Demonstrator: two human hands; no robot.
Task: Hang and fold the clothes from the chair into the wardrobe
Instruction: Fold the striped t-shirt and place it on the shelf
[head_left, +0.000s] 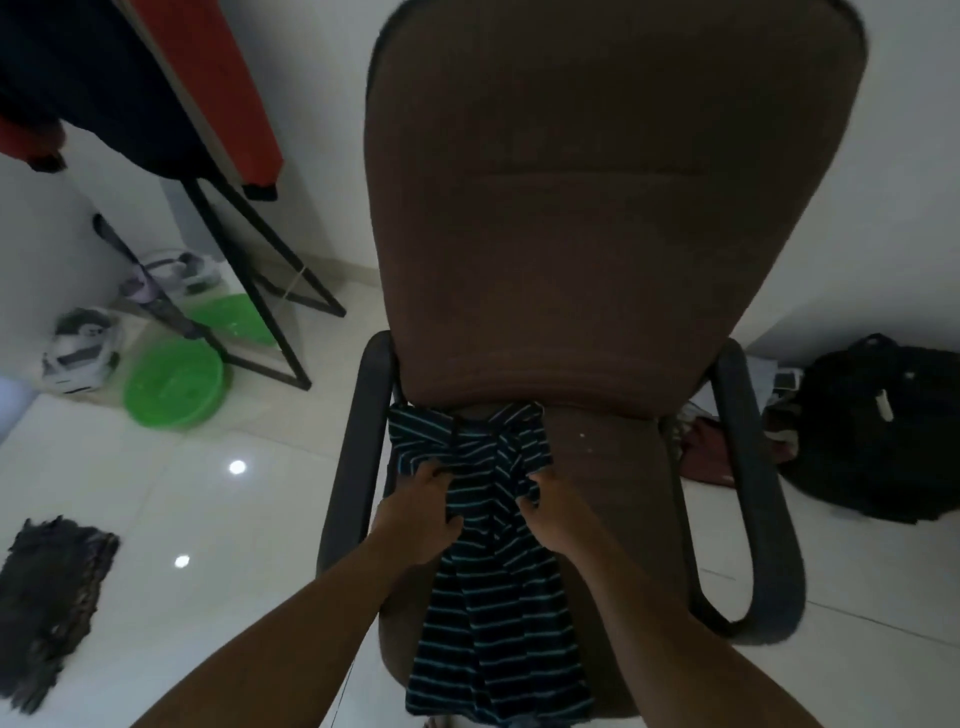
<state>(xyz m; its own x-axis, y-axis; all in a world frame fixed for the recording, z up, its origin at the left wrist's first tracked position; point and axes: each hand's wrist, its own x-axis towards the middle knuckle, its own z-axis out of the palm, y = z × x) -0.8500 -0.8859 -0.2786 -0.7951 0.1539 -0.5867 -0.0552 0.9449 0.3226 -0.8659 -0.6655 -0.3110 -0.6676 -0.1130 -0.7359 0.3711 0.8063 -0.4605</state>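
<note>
A dark striped shirt (488, 613) with thin light stripes lies along the seat of a brown office chair (597, 234), its top bunched at the foot of the backrest and its lower part hanging over the seat's front edge. My left hand (418, 512) grips the shirt's fabric on its left side, fingers curled into the cloth. My right hand (556, 506) grips the fabric on the right side, level with the left hand. Both hands are near the shirt's upper part.
A black-framed clothes rack (249, 270) with dark and red garments (223, 88) stands at the left. Under it are two green basins (174, 382) and pairs of shoes (83, 348). A dark cloth (52, 603) lies on the white tiles at left. A black backpack (883, 431) sits at right.
</note>
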